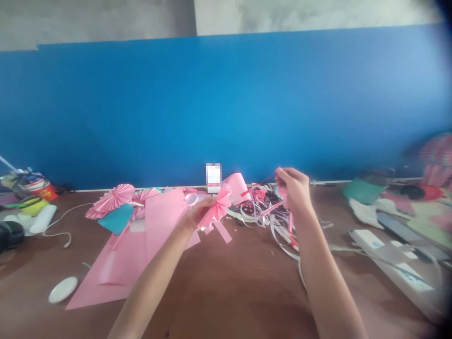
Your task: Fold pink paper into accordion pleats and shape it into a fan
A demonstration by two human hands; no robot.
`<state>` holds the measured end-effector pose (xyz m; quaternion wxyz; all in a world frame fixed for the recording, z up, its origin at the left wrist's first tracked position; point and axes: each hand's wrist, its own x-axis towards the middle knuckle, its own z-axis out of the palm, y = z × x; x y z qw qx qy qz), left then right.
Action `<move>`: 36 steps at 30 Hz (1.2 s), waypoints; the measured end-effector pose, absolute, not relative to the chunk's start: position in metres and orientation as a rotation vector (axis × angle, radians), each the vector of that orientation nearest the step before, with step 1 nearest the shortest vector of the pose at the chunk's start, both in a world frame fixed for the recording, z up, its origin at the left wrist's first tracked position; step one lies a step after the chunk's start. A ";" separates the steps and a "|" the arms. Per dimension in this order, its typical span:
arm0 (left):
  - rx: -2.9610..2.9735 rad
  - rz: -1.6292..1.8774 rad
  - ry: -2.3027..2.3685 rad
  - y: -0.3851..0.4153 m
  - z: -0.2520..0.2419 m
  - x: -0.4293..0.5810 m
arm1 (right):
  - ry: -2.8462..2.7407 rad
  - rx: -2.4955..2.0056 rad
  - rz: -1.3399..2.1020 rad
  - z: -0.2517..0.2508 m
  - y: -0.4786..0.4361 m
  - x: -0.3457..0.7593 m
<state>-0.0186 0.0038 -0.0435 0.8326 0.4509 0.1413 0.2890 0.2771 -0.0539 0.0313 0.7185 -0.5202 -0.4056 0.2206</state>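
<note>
My left hand (198, 213) grips a pink pleated paper fan (218, 207), its folds spread toward the right. Raised over the scrap heap to the right is my right hand (293, 184), closed in a pinch; whatever may be between its fingertips is too small to tell. Pink paper shows just below those fingers, but I cannot tell whether they hold it. Below the fan lies a cut pink paper strip (223, 232). Large pink paper sheets (164, 219) spread under and beyond my left forearm.
A phone (213, 178) stands against the blue wall panel (226, 108). Tangled ribbons and scraps (263, 207) lie behind. More pleated fans (115, 201) and a teal piece (117, 219) sit left, near a white oval object (62, 289). A power strip (391, 263) with cables runs along the right.
</note>
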 end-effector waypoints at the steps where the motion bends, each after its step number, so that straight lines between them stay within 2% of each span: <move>1: 0.954 0.626 0.301 0.006 -0.044 -0.020 | -0.867 -1.130 0.477 0.031 -0.053 0.279; 14: 0.963 0.733 0.392 0.029 -0.047 -0.051 | -0.518 -0.992 0.229 0.025 -0.052 0.323; 18: 0.988 0.717 0.454 0.026 -0.052 -0.046 | -0.563 -0.892 0.441 0.026 -0.047 0.320; 23: 1.163 0.485 0.574 0.022 -0.055 -0.035 | -0.767 -0.856 0.683 0.026 -0.043 0.304; 31: 1.396 0.328 0.738 0.020 -0.056 -0.033 | -1.112 -1.316 0.484 0.032 -0.056 0.280; 36: 1.457 0.256 0.750 0.023 -0.052 -0.035 | -1.120 -1.274 0.653 0.035 -0.058 0.281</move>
